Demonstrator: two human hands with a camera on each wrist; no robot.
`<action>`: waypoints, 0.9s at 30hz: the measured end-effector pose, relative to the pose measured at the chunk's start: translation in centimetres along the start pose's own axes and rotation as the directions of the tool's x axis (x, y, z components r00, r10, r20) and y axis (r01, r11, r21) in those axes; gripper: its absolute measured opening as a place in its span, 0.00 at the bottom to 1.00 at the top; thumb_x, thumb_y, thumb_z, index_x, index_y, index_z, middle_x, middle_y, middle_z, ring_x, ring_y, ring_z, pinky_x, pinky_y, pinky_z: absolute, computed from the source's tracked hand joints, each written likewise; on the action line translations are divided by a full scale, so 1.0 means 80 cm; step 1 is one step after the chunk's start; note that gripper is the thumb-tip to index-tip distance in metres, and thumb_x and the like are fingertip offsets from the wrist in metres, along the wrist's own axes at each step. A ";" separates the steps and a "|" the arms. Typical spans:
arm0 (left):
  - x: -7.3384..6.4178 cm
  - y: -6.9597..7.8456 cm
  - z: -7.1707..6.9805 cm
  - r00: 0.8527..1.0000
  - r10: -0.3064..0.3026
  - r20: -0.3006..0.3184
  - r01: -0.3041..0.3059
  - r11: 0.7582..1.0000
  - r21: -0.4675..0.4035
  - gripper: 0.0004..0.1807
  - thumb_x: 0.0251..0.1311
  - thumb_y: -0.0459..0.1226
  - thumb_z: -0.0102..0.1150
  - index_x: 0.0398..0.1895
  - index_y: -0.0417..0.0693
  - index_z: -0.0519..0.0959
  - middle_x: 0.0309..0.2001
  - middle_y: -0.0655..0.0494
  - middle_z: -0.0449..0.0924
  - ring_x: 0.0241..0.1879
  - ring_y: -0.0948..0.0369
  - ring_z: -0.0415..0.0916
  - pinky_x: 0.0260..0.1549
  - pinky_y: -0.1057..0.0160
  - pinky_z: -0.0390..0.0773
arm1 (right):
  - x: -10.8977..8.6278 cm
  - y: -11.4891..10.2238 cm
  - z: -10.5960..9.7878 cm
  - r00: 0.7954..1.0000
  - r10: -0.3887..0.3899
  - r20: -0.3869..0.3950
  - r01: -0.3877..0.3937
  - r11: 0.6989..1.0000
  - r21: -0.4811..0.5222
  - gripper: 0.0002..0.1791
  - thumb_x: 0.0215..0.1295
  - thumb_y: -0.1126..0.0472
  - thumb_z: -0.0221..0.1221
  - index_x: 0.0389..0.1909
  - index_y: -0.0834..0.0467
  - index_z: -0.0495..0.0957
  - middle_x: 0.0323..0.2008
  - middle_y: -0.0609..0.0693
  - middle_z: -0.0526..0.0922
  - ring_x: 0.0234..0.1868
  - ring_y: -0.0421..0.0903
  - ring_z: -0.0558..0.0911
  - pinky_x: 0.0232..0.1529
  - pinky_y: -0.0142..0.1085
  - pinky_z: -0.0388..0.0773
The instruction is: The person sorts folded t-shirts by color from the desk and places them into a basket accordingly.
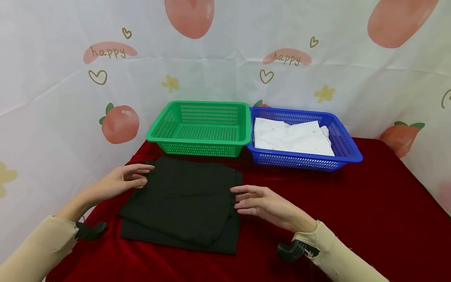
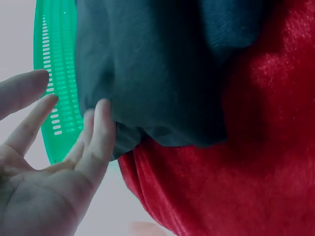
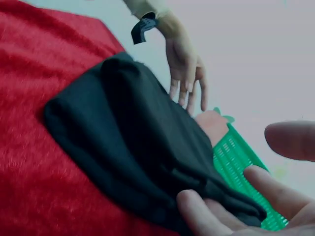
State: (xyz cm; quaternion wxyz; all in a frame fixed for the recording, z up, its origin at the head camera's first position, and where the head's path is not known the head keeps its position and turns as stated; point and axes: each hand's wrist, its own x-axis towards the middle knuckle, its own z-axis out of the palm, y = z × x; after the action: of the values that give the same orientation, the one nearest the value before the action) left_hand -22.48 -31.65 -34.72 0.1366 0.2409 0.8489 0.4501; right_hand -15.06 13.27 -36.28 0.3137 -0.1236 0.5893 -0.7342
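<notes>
Fabric (image 1: 183, 199), black and folded, sits on your red-covered counter (image 1: 380, 196) in front of the green basket (image 1: 199, 149); probably light, soft and floppy, nothing fragile, so get under both side edges or layers may slide. Your left hand (image 1: 121, 180) and right hand (image 1: 269, 205) flank it, fingers loosely spread, pinching nothing

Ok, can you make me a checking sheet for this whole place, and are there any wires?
Surface: wrinkled dark-red velvety cloth.
Job's things: folded black fabric, layers uneven.
Clutter: green rectangular plastic basket beside blue rectangular plastic basket holding white fabric.
Hands: left hand at the black fabric's left edge, right hand at its right; firm contact unclear.
Cables: thin wire seems to show beside the right hand's black plastic wrist device.
Surroundings: creased white backdrop printed with pink peaches.
</notes>
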 end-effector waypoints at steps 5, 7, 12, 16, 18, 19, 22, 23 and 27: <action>0.004 -0.001 0.004 1.000 -0.012 0.017 0.010 0.995 0.100 0.25 0.71 0.40 0.57 0.68 0.45 0.70 0.64 0.42 0.70 0.60 0.43 0.70 0.48 0.63 0.77 | 0.003 0.002 0.001 0.999 0.021 0.036 -0.021 1.000 0.002 0.28 0.71 0.65 0.56 0.70 0.62 0.65 0.67 0.65 0.59 0.63 0.60 0.70 0.62 0.48 0.67; 0.005 -0.002 0.006 0.999 -0.027 0.017 0.024 0.991 0.131 0.24 0.70 0.41 0.57 0.68 0.47 0.71 0.64 0.45 0.71 0.62 0.43 0.68 0.49 0.62 0.75 | 0.006 0.004 0.002 0.998 0.033 0.052 -0.034 0.999 0.019 0.28 0.71 0.64 0.57 0.70 0.61 0.65 0.61 0.64 0.66 0.60 0.59 0.72 0.63 0.48 0.67; 0.011 -0.003 0.009 0.999 -0.048 0.018 0.045 0.989 0.138 0.25 0.69 0.43 0.58 0.67 0.48 0.72 0.62 0.45 0.71 0.61 0.42 0.68 0.50 0.53 0.75 | 0.016 0.010 0.004 0.994 0.056 0.092 -0.066 0.992 0.108 0.29 0.70 0.67 0.56 0.71 0.62 0.64 0.55 0.60 0.72 0.57 0.56 0.74 0.64 0.49 0.65; 0.013 -0.007 0.008 0.996 -0.086 0.011 0.084 0.991 0.102 0.26 0.69 0.45 0.59 0.67 0.47 0.72 0.64 0.43 0.68 0.63 0.42 0.65 0.52 0.48 0.73 | 0.025 0.015 0.008 0.993 0.060 0.105 -0.076 0.984 0.164 0.31 0.69 0.69 0.56 0.72 0.63 0.63 0.62 0.57 0.69 0.63 0.55 0.71 0.65 0.50 0.63; 0.013 -0.008 0.008 0.993 -0.117 0.011 0.116 0.990 0.084 0.27 0.69 0.46 0.59 0.67 0.48 0.71 0.65 0.43 0.67 0.64 0.42 0.64 0.52 0.49 0.72 | 0.029 0.017 0.012 0.994 0.055 0.090 -0.070 0.983 0.172 0.32 0.67 0.70 0.57 0.72 0.61 0.63 0.56 0.54 0.69 0.58 0.53 0.73 0.65 0.50 0.62; 0.013 -0.009 0.008 0.991 -0.132 0.015 0.131 0.989 0.072 0.27 0.69 0.46 0.59 0.68 0.47 0.71 0.66 0.43 0.66 0.63 0.42 0.64 0.52 0.50 0.72 | 0.031 0.018 0.015 0.996 0.051 0.077 -0.063 0.984 0.167 0.33 0.66 0.71 0.58 0.72 0.61 0.63 0.51 0.53 0.66 0.54 0.51 0.74 0.65 0.50 0.63; 0.014 -0.009 0.008 0.986 -0.163 0.033 0.162 0.986 0.037 0.28 0.68 0.46 0.58 0.68 0.47 0.71 0.65 0.42 0.67 0.60 0.44 0.67 0.50 0.52 0.73 | 0.036 0.019 0.021 0.999 0.036 0.034 -0.041 0.988 0.152 0.35 0.63 0.71 0.59 0.72 0.58 0.64 0.41 0.52 0.58 0.44 0.47 0.74 0.65 0.48 0.64; 0.014 -0.009 0.008 0.985 -0.166 0.038 0.165 0.986 0.028 0.28 0.68 0.46 0.58 0.68 0.46 0.70 0.65 0.42 0.67 0.60 0.45 0.67 0.50 0.53 0.73 | 0.038 0.020 0.022 0.999 0.031 0.033 -0.035 0.989 0.147 0.35 0.63 0.71 0.59 0.72 0.59 0.64 0.45 0.53 0.59 0.43 0.47 0.74 0.65 0.48 0.64; 0.014 -0.007 0.010 0.988 -0.150 0.044 0.149 0.988 0.031 0.29 0.68 0.46 0.59 0.69 0.46 0.69 0.65 0.43 0.67 0.60 0.47 0.68 0.53 0.52 0.72 | 0.039 0.019 0.024 0.999 0.030 0.030 -0.033 0.993 0.111 0.31 0.67 0.69 0.58 0.71 0.61 0.65 0.58 0.56 0.67 0.52 0.50 0.76 0.64 0.49 0.65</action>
State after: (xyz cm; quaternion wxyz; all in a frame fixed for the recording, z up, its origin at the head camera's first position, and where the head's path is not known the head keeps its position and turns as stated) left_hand -23.20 -30.76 -35.68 0.1862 0.1886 0.8674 0.4211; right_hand -15.96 9.67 -37.77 0.3401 -0.1068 0.5446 -0.7591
